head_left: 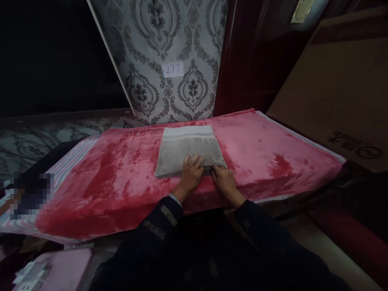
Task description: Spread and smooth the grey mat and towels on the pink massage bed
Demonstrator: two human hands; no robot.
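While the folded grey towel (189, 147) is lying at frame centre on the plush red blanket (121, 173), its near edge is being pressed by the flat left hand (191, 173) and pinched by the right hand (223, 180); uneven pressure could be skewing the soft, rectangular fold.

Dim room, light falls mostly on the middle. Wall (169, 44) at 12 o'clock has grey damask wallpaper w/ a small paper label (172, 69) reading 277. Dark red wooden door (260, 52) at 1 o'clock. Big cardboard box (342, 85) leans at 2–3 o'clock (printed marks on it, unreadable). Pink-red plush blanket (121, 173) covers the table at centre. Black dark area (51, 52) at 10–11 o'clock. Floor (318, 242) at 4 o'clock, pale.
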